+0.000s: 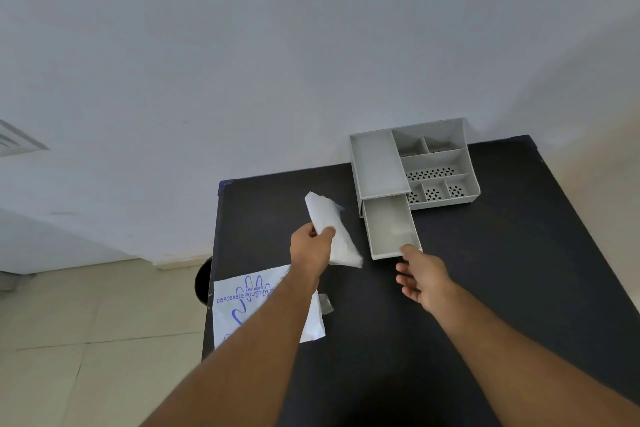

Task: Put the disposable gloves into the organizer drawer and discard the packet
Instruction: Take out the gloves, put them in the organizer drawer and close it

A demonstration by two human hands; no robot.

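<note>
A folded stack of disposable gloves [332, 232] is gripped by the left hand [310, 246], fingers pressed around it, at nine o'clock of the pulled-out organizer drawer [391, 229]. The drawer's front edge is touched by the right hand [420, 276], fingers loosely spread. The printed packet [249, 305] lies on the black counter [502, 270] at seven o'clock.

— What can't we read at lower left of the frame?
— The packet [242, 302]: our left forearm covers the end of its print and its right part.
— And the dark round thing [202, 282] past the surface [381, 340] edge?
— Mostly hidden; we can't tell what it is. The small grey scrap [325, 303] beside the packet is too small to identify.
</note>
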